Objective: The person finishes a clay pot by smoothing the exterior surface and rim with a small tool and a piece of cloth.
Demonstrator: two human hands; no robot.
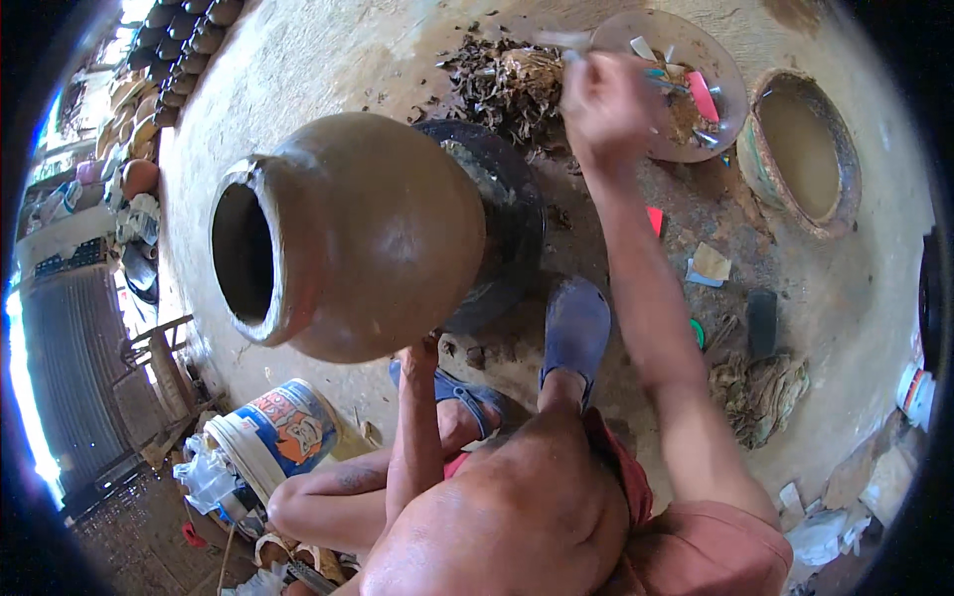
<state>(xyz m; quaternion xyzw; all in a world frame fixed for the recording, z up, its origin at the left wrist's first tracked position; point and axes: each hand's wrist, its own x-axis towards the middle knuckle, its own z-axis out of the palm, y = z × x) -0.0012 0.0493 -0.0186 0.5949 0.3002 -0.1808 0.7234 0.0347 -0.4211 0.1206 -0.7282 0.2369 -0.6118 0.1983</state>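
A large brown clay pot [388, 238] lies tilted, its wide mouth facing left, against a dark round stand [517, 238]. My left hand [421, 355] is at the pot's lower side, close to or touching it; its fingers are mostly hidden behind the pot. Up and to the right, my right hand [606, 104] is raised beside a round tray [730, 74]. It is closed and blurred by motion. A pale, thin thing [561, 40] sticks out of its fist; its kind is too smeared to name. The tray holds a pink flat piece [702, 96] and several small tools.
A pile of dark scraps [497, 84] lies beyond the pot. Right of the tray stands a basin [850, 149] of murky water. Crumpled cloth [760, 392] and a dark block [762, 323] lie on the floor. A white bucket [288, 427] stands at lower left; stacked dark pots [184, 50] are far left.
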